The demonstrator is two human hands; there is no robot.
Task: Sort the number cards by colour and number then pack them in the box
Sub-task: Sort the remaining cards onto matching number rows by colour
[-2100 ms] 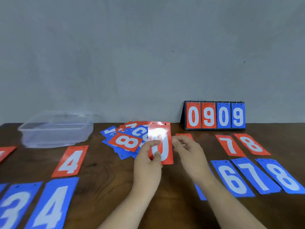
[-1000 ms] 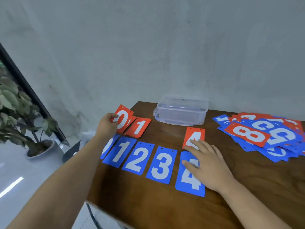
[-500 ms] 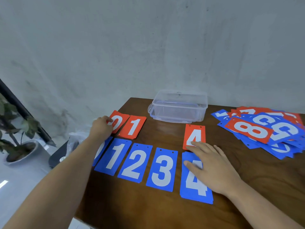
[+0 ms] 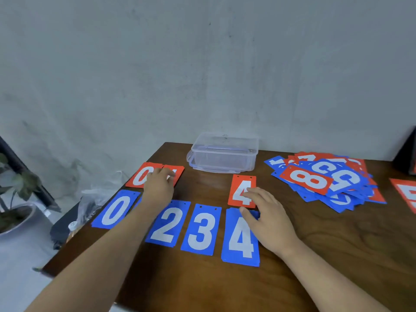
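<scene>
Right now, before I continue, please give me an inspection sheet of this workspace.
Surface: dark wooden table, set against the wall.
Job's things: blue 0, blue 2, blue 3 and blue 4 in the near row; red 0 and red 4 behind them; unsorted pile at right; clear box at the back.
Clutter: plastic bag off the table's left edge.
Hands: left hand rests on the red card beside red 0; right hand lies flat, touching red 4 and blue 4.
Cables: nothing seen.
Surroundings: grey wall; potted plant at left.
</scene>
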